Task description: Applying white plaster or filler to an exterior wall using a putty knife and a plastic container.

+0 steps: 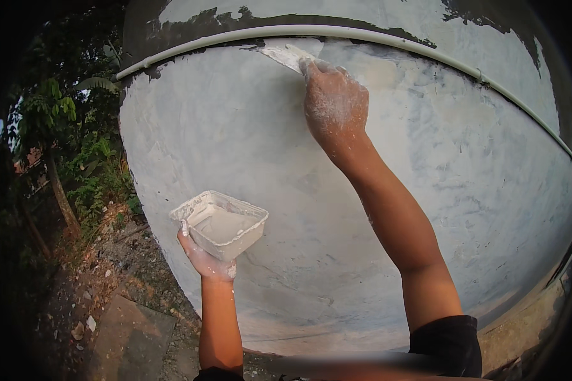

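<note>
My right hand (338,98) is raised to the upper part of the wall, its fingers wrapped round a putty knife (287,57). The blade, coated in white filler, lies against the wall (254,133) just under a white pipe (279,30). Lower and to the left, my left hand (208,257) holds up a rectangular plastic tub (241,238) from beneath and the side. Pale wet putty (225,223) covers the tub's bottom, and dried filler crusts its rim. White smears mark both hands.
The pipe runs across the wall, with a clip (480,77) at right. Above it, dark bare plaster (190,32) borders white patches. To the left are trees (60,184), low plants, rubble and a concrete slab (133,336). A ledge (515,330) shows at lower right.
</note>
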Action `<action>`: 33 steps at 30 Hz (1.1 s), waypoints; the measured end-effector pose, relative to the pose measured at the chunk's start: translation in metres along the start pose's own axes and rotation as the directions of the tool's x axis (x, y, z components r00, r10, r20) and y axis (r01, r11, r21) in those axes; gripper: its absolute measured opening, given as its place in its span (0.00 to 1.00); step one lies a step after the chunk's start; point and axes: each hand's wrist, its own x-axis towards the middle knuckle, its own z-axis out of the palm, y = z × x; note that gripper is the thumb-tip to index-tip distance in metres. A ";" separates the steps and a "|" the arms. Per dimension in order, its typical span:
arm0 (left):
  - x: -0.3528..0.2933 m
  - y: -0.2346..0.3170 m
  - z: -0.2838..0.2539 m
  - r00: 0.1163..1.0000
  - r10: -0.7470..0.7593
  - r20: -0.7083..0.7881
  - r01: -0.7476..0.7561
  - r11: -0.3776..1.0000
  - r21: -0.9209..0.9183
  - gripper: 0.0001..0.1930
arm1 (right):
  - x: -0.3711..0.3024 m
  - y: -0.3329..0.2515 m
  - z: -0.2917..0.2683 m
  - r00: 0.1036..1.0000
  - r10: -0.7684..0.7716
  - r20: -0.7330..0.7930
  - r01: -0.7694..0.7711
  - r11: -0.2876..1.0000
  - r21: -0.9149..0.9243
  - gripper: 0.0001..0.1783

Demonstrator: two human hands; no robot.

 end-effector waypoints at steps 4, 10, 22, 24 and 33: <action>-0.003 0.003 -0.002 0.998 -0.010 0.070 0.010 1.000 -0.009 0.23 | 0.007 0.007 0.029 0.990 -0.140 -0.010 0.140 0.989 -0.050 0.17; 0.002 0.012 -0.017 0.995 0.032 0.096 -0.030 0.999 -0.018 0.25 | 0.037 -0.026 0.080 0.932 -0.357 -0.056 0.341 0.921 -0.190 0.21; 0.007 0.052 -0.031 0.987 0.161 -0.010 -0.161 0.987 -0.002 0.25 | 0.018 -0.086 0.089 0.809 -0.533 0.246 0.529 0.844 0.089 0.06; 0.001 0.056 -0.031 0.986 0.163 0.037 -0.165 0.986 0.039 0.26 | 0.024 -0.092 0.077 0.815 -0.560 0.152 0.542 0.828 0.143 0.03; -0.016 0.073 -0.028 0.980 0.196 0.032 -0.197 0.980 0.028 0.27 | 0.064 -0.046 0.067 0.940 -0.339 0.036 0.341 0.939 -0.047 0.05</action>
